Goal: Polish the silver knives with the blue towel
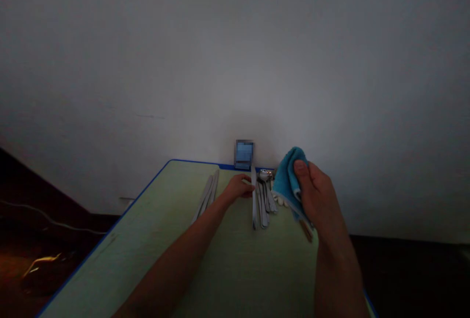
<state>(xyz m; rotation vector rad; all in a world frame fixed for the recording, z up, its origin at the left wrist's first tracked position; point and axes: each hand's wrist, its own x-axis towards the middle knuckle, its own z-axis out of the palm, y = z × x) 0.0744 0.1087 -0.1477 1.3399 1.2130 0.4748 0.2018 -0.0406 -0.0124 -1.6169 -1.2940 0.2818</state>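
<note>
My left hand (238, 187) reaches over the table, its fingertips closed on a silver table knife (254, 212) that points away from me. Just right of it lies a cluster of spoons and other silver cutlery (267, 195), handles toward me. A folded blue cloth (288, 176) with a pale edge is gripped in my right hand (316, 190), held above the table's right side. Several knives (206, 195) lie together on the left, partly hidden by my left forearm. Under the cloth, small white objects (281, 200) and brown stick-like ends (306, 231) show in part.
The pale green table (242, 269) has a blue edge and stands against a grey wall (235, 53). A blurred upright device with a blue screen (244, 153) rests at the back edge. Left of the table, a pale cable (55, 222) runs over dark ground.
</note>
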